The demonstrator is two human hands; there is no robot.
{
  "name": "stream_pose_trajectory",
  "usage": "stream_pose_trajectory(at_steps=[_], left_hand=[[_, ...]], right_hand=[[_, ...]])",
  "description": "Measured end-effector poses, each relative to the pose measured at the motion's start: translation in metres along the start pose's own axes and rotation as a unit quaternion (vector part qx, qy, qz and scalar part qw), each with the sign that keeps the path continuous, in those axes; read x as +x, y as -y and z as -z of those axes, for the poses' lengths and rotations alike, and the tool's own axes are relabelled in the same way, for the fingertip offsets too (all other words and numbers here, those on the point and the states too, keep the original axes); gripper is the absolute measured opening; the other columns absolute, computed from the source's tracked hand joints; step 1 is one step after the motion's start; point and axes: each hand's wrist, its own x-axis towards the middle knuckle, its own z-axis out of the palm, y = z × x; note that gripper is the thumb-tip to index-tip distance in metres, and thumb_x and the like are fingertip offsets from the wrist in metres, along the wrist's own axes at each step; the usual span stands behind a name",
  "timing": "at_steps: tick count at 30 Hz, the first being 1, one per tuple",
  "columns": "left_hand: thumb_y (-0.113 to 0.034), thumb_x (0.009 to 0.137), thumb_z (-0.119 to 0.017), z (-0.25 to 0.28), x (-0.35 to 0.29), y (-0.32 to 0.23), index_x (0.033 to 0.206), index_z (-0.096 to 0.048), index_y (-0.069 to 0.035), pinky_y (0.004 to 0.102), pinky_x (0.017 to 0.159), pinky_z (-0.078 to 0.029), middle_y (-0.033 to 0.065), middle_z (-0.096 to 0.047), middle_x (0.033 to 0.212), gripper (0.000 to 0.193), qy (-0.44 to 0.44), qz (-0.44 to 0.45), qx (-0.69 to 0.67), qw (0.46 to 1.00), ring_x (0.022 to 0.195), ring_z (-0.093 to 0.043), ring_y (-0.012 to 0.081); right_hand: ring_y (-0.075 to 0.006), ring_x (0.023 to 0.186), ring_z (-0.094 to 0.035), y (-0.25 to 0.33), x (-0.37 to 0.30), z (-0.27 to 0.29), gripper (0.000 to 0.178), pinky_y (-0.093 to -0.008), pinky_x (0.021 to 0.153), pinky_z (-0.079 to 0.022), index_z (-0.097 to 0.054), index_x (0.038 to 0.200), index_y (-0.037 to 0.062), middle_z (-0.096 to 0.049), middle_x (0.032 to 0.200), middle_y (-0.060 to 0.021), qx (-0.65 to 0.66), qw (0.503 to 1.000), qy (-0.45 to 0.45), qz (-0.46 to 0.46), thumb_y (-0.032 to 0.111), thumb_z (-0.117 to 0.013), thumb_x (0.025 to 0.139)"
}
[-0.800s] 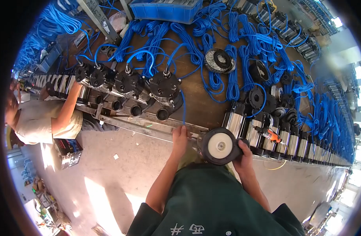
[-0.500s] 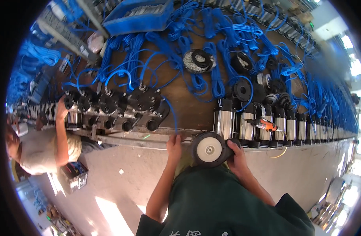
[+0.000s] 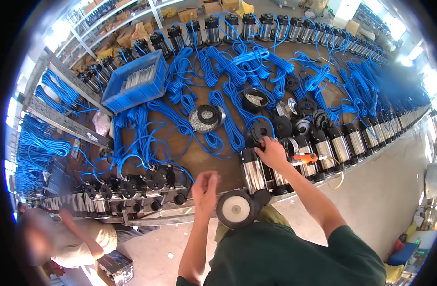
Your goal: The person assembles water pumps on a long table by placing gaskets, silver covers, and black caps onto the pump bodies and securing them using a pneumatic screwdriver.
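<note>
- Head view: right hand (image 3: 273, 153) at black, round, hard-looking disc (image 3: 262, 129) just beyond silver steel cylinder (image 3: 254, 174); grip, we cannot tell.
- Left hand (image 3: 205, 190): empty, loosely open.
- We judge disc stiff, weighty; hold rim.

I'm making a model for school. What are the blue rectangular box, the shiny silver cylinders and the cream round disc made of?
The blue rectangular box looks like smooth plastic: evenly coloured, moulded rim. The shiny silver cylinders look like polished metal, maybe steel: bright streaks run along them. The cream round disc looks dull and smooth, without bright reflections: perhaps plastic, hard to tell.
</note>
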Motion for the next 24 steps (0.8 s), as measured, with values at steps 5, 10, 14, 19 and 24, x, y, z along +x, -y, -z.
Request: stream_pose_trajectory(at_steps=[5,10,14,19,24], left_hand=[[-0.02,0.096,-0.058,-0.016,0.053,-0.001,0.109,-0.061,0.0,0.0276,0.073,-0.051,0.0083,-0.068,0.095,0.023,0.114,0.088,-0.041,0.989,0.083,-0.064,0.0145],[-0.028,0.098,-0.055,-0.016,0.084,0.009,0.124,-0.052,-0.002,0.0417,0.081,-0.055,0.013,-0.065,0.107,0.037,0.088,0.24,-0.246,0.935,0.093,-0.065,0.0245],[-0.019,0.094,-0.059,0.006,0.102,0.05,0.128,-0.048,-0.001,0.0566,0.085,-0.053,0.0185,-0.062,0.115,0.04,0.089,0.27,-0.349,0.893,0.103,-0.063,0.0319],[0.002,0.087,-0.053,0.016,0.084,0.067,0.125,-0.049,-0.001,0.0492,0.086,-0.054,0.0169,-0.061,0.115,0.038,0.011,0.307,-0.344,0.887,0.103,-0.063,0.0301],[-0.006,0.093,-0.054,0.035,0.043,0.053,0.132,-0.04,-0.011,0.0501,0.089,-0.052,0.0133,-0.052,0.127,0.041,-0.025,0.249,-0.388,0.887,0.113,-0.057,0.0286]], right_hand=[[-0.0366,0.083,-0.066,-0.017,0.063,-0.038,0.044,-0.0449,0.072,-0.054,-0.054,0.098,0.0033,-0.066,0.087,-0.0168,-0.143,0.987,0.052,-0.05,0.029,-0.077,0.072],[-0.0317,0.079,-0.067,0.03,0.056,-0.009,0.042,-0.0399,0.071,-0.053,-0.059,0.094,0.0048,-0.067,0.079,-0.0136,0.088,0.988,0.11,0.068,0.03,-0.079,0.068],[-0.0219,0.07,-0.062,0.094,0.063,0.011,0.036,-0.0352,0.062,-0.048,-0.068,0.092,0.0054,-0.063,0.083,-0.0109,0.227,0.933,0.205,0.19,0.033,-0.08,0.072],[-0.0336,0.083,-0.065,0.082,0.168,-0.085,0.024,-0.0459,0.072,-0.053,-0.069,0.087,0.0082,-0.065,0.088,-0.0133,0.004,0.985,0.091,0.143,0.03,-0.071,0.078],[-0.0345,0.087,-0.067,0.101,0.203,-0.129,0.031,-0.0448,0.075,-0.055,-0.07,0.087,0.0047,-0.068,0.09,-0.0151,-0.107,0.991,0.06,0.044,0.035,-0.072,0.078]])
